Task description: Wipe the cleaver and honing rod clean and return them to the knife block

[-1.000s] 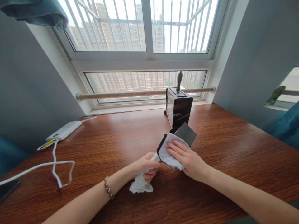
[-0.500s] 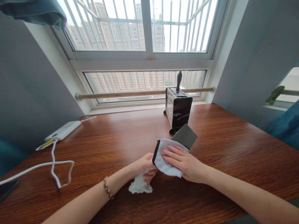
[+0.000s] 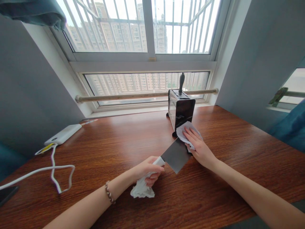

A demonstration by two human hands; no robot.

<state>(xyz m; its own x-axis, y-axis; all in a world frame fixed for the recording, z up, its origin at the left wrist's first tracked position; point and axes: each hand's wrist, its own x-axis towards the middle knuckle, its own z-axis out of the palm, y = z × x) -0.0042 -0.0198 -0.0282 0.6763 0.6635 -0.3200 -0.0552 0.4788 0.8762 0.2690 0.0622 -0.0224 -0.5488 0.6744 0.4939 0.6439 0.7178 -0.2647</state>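
My left hand (image 3: 150, 170) is wrapped round the handle of a cleaver, with a crumpled white tissue or thin wrap (image 3: 143, 190) bunched about the grip and hanging below it. The broad grey blade (image 3: 176, 156) points away to the right, above the table. At its far end, my right hand (image 3: 199, 147) presses a white cloth (image 3: 184, 135) with dark edging over the blade's tip. The fingers lie together on top of the cloth; what is beneath them is hidden.
Just behind the cloth stands a black-and-silver knife block (image 3: 182, 108) with one dark handle (image 3: 181, 83) sticking up. A white power bank (image 3: 63, 135) and looping white cable (image 3: 53, 171) lie at the left of the wooden table (image 3: 114, 133). A dark phone-like object (image 3: 8, 194) sits at the left edge.
My right hand has slid the cloth up and to the right along the blade, from near the handle to the far end. More of the blade now shows; my left hand stays nearly still.
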